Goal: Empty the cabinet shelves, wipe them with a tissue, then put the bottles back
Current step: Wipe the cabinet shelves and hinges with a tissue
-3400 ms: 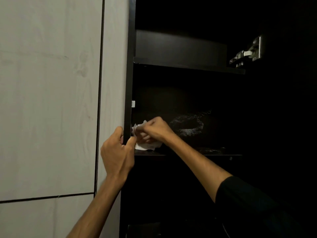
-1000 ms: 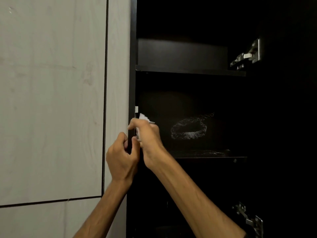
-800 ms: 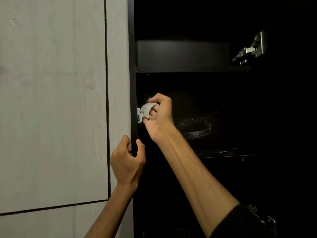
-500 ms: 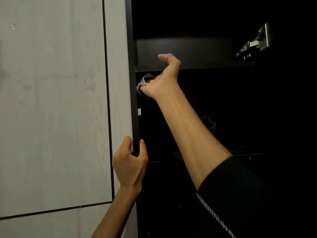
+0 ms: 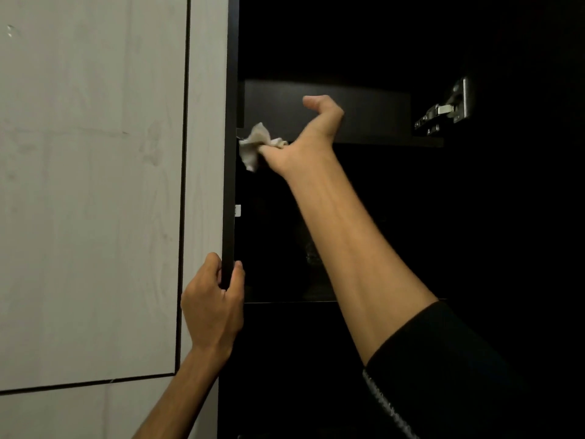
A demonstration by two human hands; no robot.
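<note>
A dark cabinet stands open in front of me. My right hand [image 5: 304, 144] reaches up to the left end of the upper shelf [image 5: 380, 141] and holds a crumpled white tissue [image 5: 254, 146] against the shelf edge, thumb raised. My left hand [image 5: 213, 301] grips the dark front edge of the cabinet's left side panel [image 5: 229, 153] lower down, level with the lower shelf [image 5: 285, 301]. No bottles show on either shelf; the inside is very dark.
A pale wood-grain panel [image 5: 95, 185] fills the left of the view. A metal door hinge [image 5: 446, 109] sits at the upper right of the cabinet opening. A small white shelf peg [image 5: 237, 210] is on the side panel.
My right hand with the tissue has risen from the lower shelf's left corner, up along the side panel, to the upper shelf's left end. My left hand has kept its grip on the panel edge.
</note>
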